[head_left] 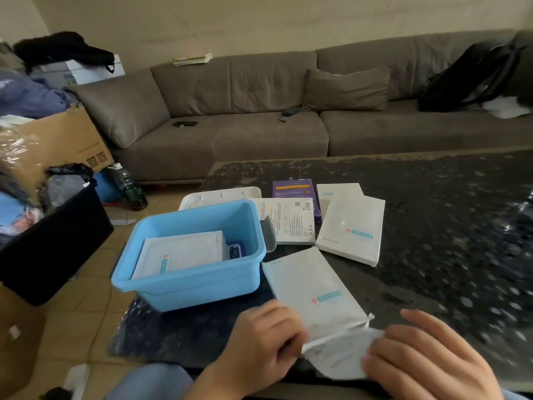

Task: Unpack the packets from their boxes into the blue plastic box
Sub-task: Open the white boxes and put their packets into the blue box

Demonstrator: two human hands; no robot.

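The blue plastic box [187, 280] stands on the dark table's left part, with white packets [181, 249] stacked inside it. Just right of it lies a white carton [311, 287], its near end open. My left hand [259, 345] grips that carton's near left edge. My right hand [427, 362] pinches the white packets [343, 356] sticking out of the open end. More white boxes [352, 226] lie farther back, with one box [291, 220] face down and a purple box [297, 189] behind it.
A white lid [219, 196] lies behind the blue box. The speckled dark table [447, 226] stretches to the right. A grey sofa [259, 111] runs along the back. A black bin [54, 246], cardboard boxes and a bottle [129, 186] crowd the floor at left.
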